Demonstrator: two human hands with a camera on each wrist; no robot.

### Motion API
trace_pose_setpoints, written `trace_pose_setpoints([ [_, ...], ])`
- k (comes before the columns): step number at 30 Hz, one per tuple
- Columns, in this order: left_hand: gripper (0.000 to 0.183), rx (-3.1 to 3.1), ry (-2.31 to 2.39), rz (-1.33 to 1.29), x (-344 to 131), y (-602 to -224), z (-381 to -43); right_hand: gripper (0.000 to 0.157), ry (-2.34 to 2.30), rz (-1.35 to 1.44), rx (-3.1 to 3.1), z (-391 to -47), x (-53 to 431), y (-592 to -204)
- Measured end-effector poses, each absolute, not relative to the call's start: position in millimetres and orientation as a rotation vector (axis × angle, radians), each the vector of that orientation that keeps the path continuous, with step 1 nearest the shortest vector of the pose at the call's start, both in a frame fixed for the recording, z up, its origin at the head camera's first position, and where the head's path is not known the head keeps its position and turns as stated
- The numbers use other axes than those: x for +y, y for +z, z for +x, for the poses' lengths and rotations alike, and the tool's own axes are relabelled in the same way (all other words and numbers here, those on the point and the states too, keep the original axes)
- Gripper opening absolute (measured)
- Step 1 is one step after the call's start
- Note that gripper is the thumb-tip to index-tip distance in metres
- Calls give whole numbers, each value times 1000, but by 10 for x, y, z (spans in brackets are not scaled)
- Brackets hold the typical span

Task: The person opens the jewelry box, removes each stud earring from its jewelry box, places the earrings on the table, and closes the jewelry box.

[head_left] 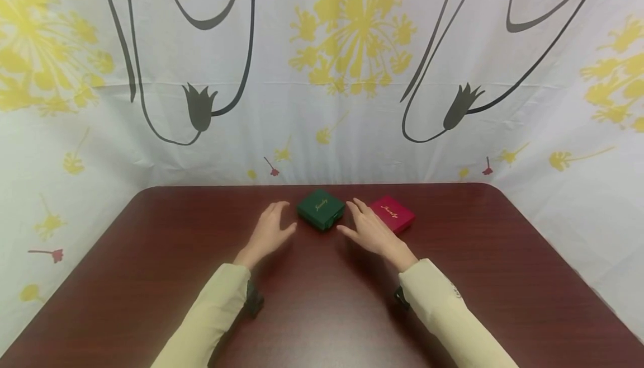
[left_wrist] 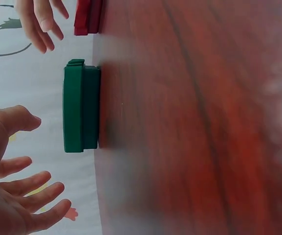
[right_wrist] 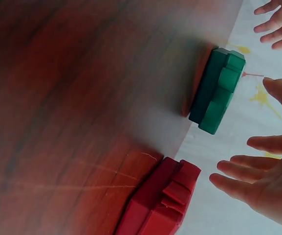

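A closed green box with gold lettering on its lid lies near the table's far edge, between my two hands. To its right is a closed red box with similar lettering, its left part hidden behind my right hand in the head view. My left hand hovers left of the green box, fingers spread and apart from it. My right hand is held above the table between the two boxes, fingers loosely extended. Neither hand holds anything. In the left wrist view the green box stands clear of my left fingers.
The dark reddish wooden table has rounded far corners. Behind it hangs a white curtain with yellow and grey flower prints, which also runs along both sides. A dark wrist strap shows at my left sleeve.
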State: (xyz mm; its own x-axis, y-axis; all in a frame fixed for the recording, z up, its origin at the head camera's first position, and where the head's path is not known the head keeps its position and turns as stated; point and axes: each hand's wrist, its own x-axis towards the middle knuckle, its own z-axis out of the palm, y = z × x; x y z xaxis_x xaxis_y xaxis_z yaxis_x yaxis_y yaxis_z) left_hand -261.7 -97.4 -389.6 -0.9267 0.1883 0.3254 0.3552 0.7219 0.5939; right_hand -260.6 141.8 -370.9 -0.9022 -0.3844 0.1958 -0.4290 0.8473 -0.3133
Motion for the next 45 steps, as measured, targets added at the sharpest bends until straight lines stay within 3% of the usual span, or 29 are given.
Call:
trace_pose_setpoints([
  [14,78,-2806,-1064,-359,-780,-3924,-2789,79,587,623,-2922,-2774,1261,-3762],
  [33,102,-2970,-1036,-246,-522,-3995,-2968,88,651,566,-3083,-2897,1135,-3793],
  [45,105,-2997,-1023,-256,-405,-3997,-3000,87,665,645,-3040,-2957,1102,-3829],
])
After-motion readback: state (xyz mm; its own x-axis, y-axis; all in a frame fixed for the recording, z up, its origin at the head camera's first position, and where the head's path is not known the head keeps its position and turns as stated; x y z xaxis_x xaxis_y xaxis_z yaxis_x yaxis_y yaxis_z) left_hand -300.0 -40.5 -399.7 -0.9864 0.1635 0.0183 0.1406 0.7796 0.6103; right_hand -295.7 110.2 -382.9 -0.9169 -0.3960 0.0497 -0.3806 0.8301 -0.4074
